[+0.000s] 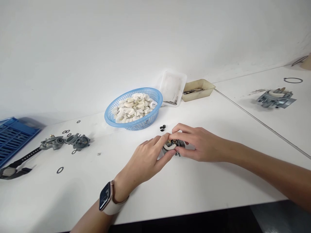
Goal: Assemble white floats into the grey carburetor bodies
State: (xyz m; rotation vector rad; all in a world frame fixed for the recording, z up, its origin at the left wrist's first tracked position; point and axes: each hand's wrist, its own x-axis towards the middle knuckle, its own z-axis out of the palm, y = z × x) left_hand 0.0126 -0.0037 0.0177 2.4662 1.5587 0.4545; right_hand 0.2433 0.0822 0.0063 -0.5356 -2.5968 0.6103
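Note:
Between my two hands a grey carburetor (179, 143) lies on the white table, with brass parts showing on top. A white curved float (169, 147) sits on its near side. My left hand (145, 158) is closed around the left of the carburetor, its thumb at the float's edge. From the right, my right hand (202, 144) grips the body, with its thumb close to the left one. My fingers hide much of the carburetor. Just beyond them lie small black parts (162, 128).
A blue basket (108, 114) full of white floats stands behind, beside a white tray (173, 85) and a beige bin (201, 94) holding thin metal parts. More carburetors (79, 141) and black rings (60, 170) lie left, near a blue crate (14, 139). Another carburetor (275, 98) sits right.

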